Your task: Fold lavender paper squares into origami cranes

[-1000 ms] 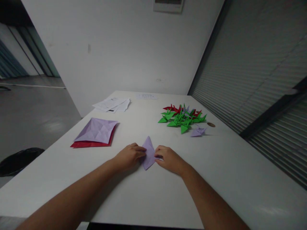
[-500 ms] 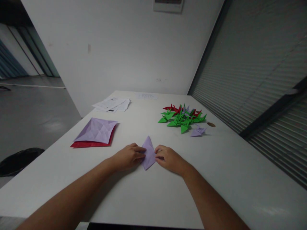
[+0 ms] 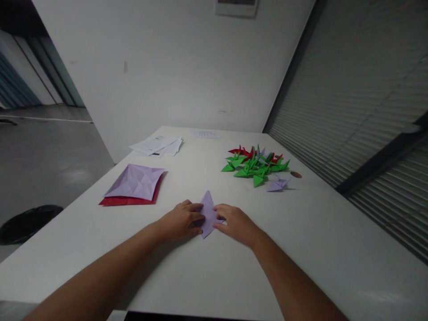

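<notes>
A folded piece of light purple paper lies on the white table, one point facing away from me and another toward me. My left hand presses its left side with the fingers slightly apart. On the right side, my right hand has its thumb and fingers on the paper's edge, curled with a gap between them. A small flap of the paper shows between the fingers of that hand.
Creased purple sheets lie over red paper at the left. Green, red and purple paper cranes are heaped at the right, near a round hole. Printed sheets lie at the back left.
My right hand has shifted slightly left over the paper, its thumb and fingers now further apart. A small flap now shows at the right edge. The left fingers have spread a little.
</notes>
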`<state>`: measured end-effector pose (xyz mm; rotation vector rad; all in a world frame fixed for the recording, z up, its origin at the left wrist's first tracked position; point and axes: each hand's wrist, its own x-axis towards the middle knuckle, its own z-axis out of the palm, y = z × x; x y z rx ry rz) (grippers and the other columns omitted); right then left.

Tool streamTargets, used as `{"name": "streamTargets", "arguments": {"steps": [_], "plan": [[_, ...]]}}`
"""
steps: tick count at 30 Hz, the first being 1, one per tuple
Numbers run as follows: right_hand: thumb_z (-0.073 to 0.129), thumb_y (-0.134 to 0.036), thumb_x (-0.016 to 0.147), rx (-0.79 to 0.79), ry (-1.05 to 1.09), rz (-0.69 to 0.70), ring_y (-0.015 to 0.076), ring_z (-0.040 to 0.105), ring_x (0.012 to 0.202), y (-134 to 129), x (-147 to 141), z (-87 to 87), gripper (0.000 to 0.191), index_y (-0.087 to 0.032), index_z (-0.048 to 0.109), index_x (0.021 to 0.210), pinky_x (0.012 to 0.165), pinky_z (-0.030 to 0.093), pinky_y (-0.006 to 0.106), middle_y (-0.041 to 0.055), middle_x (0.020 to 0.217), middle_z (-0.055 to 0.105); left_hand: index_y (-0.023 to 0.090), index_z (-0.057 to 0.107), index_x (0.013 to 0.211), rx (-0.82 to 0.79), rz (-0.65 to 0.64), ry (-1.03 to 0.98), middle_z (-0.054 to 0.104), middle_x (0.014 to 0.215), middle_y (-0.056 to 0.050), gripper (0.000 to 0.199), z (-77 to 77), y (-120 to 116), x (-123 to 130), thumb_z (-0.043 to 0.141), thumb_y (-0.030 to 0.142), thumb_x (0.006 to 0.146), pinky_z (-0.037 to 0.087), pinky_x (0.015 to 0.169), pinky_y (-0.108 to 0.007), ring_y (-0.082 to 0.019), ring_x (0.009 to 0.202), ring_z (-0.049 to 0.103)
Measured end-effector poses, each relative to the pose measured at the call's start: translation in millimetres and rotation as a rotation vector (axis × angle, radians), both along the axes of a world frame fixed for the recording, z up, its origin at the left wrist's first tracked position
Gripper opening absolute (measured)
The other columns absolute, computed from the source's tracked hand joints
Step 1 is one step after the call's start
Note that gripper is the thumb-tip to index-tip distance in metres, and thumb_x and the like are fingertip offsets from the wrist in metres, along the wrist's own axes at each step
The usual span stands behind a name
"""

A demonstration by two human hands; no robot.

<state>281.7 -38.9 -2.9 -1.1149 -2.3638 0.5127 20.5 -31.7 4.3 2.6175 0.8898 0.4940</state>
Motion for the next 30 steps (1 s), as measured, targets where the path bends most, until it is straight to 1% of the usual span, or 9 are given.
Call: {"name": "streamTargets", "arguments": {"steps": [3,6,12,14,18,24,26,30], "plan": [[0.079,-0.022,0.08,-0.005,0.0,-0.002,0.0246,0.069,0.106,-0.1,0.5,-0.8,0.027,-0.02,0.073,0.107,0.095,0.054,0.039,0.011,0.118,0.074,0.028,0.073,0.121,-0.009,-0.003,-0.008,0.062,0.137,-0.012,0.039,-0.1,0.5,-0.3,0.075,0.04,0.084,0.045,0.097,-0.045,-0.03,0.11,0.06],[0.079,-0.022,0.08,-0.007,0.001,-0.002,0.0248,0.07,0.106,-0.3,1.2,-1.6,0.032,-0.02,0.073,0.111,0.096,0.054,0.04,0.011,0.119,0.073,0.028,0.069,0.127,-0.026,-0.01,-0.006,0.06,0.141,-0.014,0.049,-0.1,1.8,-1.7,0.077,0.043,0.082,0.044,0.099,-0.047,-0.033,0.115,0.059],[0.079,-0.025,0.081,-0.001,-0.028,0.003,0.0271,0.067,0.115,-1.0,1.3,-0.3,0.034,-0.018,0.073,0.115,0.103,0.052,0.042,0.0121,0.123,0.073,0.027,0.062,0.136,-0.049,-0.004,0.037,0.056,0.146,-0.016,0.064,0.7,2.7,-3.6,0.08,0.047,0.078,0.043,0.103,-0.05,-0.035,0.121,0.056],[0.079,-0.026,0.082,0.007,-0.038,0.013,0.0274,0.067,0.117,-1.3,1.1,0.8,0.036,-0.018,0.073,0.117,0.105,0.051,0.042,0.0124,0.124,0.072,0.026,0.062,0.136,-0.048,-0.003,0.04,0.056,0.146,-0.016,0.063,0.9,2.6,-3.4,0.079,0.048,0.079,0.043,0.104,-0.05,-0.035,0.122,0.056],[0.079,-0.028,0.082,0.023,-0.028,0.024,0.0276,0.067,0.116,-2.3,1.8,1.3,0.039,-0.019,0.072,0.12,0.104,0.051,0.043,0.0127,0.124,0.072,0.025,0.063,0.134,-0.038,-0.006,0.058,0.056,0.146,-0.017,0.057,1.2,2.9,-2.8,0.074,0.051,0.084,0.043,0.104,-0.048,-0.035,0.122,0.057],[0.089,-0.038,0.07,0.038,-0.039,0.035,0.0304,0.064,0.122,-3.5,3.5,-1.6,0.055,-0.018,0.073,0.119,0.106,0.05,0.044,0.015,0.13,0.069,0.022,0.067,0.128,-0.008,-0.032,0.07,0.059,0.142,-0.017,0.047,4.5,2.8,-1.9,0.063,0.053,0.092,0.044,0.1,-0.045,-0.033,0.118,0.059],[0.088,-0.037,0.071,0.038,-0.045,0.022,0.0299,0.064,0.122,-3.9,2.5,-1.4,0.054,-0.018,0.073,0.119,0.106,0.05,0.043,0.0147,0.129,0.07,0.022,0.066,0.127,0.018,-0.041,0.088,0.059,0.141,-0.016,0.044,5.7,2.5,-1.5,0.058,0.052,0.095,0.045,0.099,-0.044,-0.032,0.117,0.06],[0.083,-0.038,0.078,0.024,-0.05,0.012,0.0283,0.065,0.121,-5.0,-0.2,1.8,0.048,-0.017,0.073,0.12,0.106,0.05,0.041,0.0146,0.127,0.071,0.022,0.063,0.129,0.059,-0.045,0.108,0.06,0.14,-0.015,0.041,6.2,2.2,-0.8,0.048,0.048,0.102,0.046,0.1,-0.043,-0.029,0.116,0.061]]}}
